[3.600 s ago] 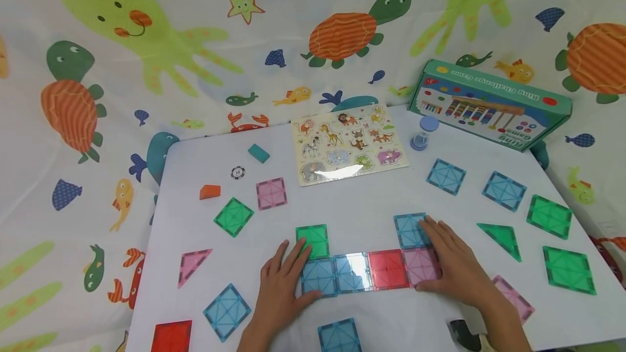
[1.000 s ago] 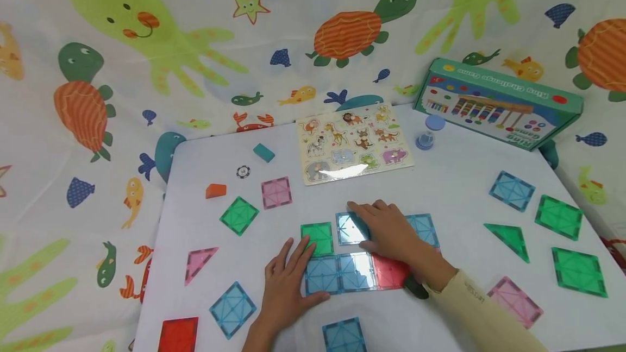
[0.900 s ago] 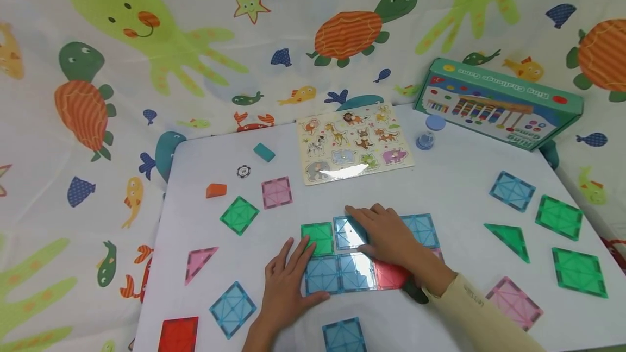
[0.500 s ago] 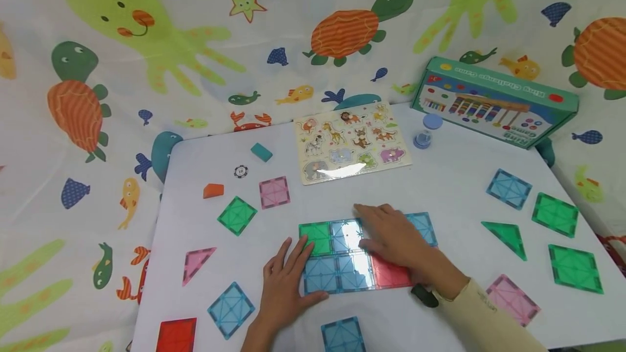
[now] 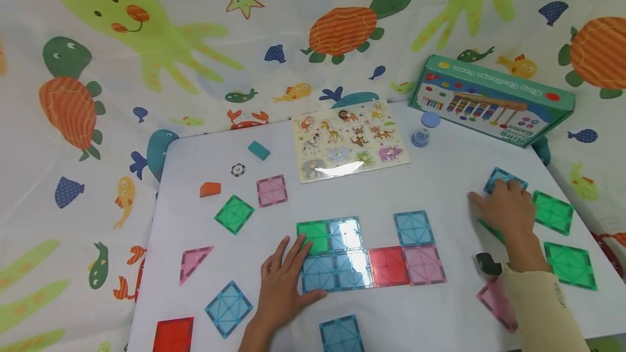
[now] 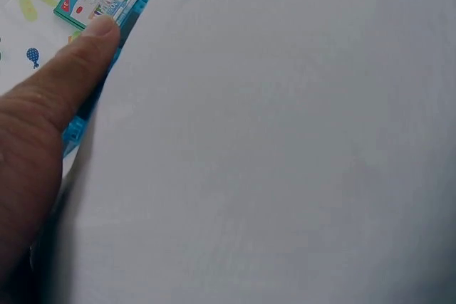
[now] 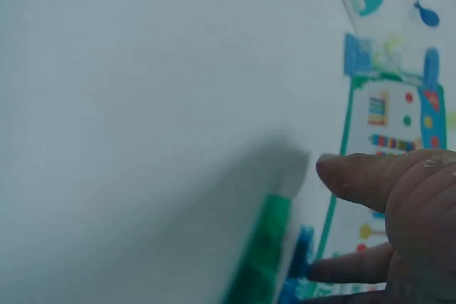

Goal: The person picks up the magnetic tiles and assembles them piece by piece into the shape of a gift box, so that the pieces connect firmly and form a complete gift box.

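Note:
My left hand rests with fingers spread at the left end of a joined group of magnetic tiles. Its fingertips touch the green square tile, and its thumb lies along the lower blue tile. Beside the green one sits another blue tile; a red tile and a pink tile continue the lower row, with a blue tile above the pink. Far right, my right hand reaches over a loose blue tile, thumb apart from the fingers, partly covering a green triangle.
Loose green tiles and a pink tile lie around the right arm. More tiles, an orange block and a teal block are on the left. An animal puzzle board and a green game box stand at the back.
My right hand brought a blue tile from the right against the green tile, let it go, and moved right to another blue tile. My left hand has stayed on the group.

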The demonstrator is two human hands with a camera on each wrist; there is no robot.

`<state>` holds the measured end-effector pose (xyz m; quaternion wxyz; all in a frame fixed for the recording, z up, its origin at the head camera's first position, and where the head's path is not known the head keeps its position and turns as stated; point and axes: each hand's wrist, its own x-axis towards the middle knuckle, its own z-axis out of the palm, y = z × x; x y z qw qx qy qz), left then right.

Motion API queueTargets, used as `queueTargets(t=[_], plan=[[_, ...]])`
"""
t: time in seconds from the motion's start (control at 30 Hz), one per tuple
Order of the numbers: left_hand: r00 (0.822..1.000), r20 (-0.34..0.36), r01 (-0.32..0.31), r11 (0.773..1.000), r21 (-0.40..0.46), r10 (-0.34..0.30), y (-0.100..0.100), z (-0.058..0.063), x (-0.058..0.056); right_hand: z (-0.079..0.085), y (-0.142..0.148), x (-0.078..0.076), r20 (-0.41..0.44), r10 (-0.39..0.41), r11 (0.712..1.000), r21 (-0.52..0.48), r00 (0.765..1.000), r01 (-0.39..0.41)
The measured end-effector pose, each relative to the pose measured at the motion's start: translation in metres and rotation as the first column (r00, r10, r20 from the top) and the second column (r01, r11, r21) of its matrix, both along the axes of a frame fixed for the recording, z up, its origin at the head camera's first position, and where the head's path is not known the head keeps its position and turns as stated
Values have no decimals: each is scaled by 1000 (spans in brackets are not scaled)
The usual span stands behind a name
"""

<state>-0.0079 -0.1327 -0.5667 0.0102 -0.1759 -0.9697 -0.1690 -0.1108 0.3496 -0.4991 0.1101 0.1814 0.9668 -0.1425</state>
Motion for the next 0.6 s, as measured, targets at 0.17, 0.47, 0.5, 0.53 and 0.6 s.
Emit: queueTargets(t=[0.17, 0.47, 0.5, 0.53, 0.6], plan=[[1000, -10, -5, 1000, -3, 5, 0, 2, 0, -8, -27, -1, -54, 83, 996, 28, 995, -82], [1000, -1, 0, 1000, 5, 0, -1, 3, 0, -14, -106, -2, -186, 378, 926, 69, 907, -372], [1000, 3, 0, 1000, 6, 0, -1, 4, 0, -14, -113, -2, -197, 405, 914, 77, 893, -398], [1000, 6, 1, 1000, 8, -1, -1, 4, 0, -14, -120, -2, -204, 429, 903, 80, 880, -422], [1000, 10, 1, 1000, 11, -2, -1, 4, 1, -14, -132, -2, -211, 466, 884, 82, 859, -460]])
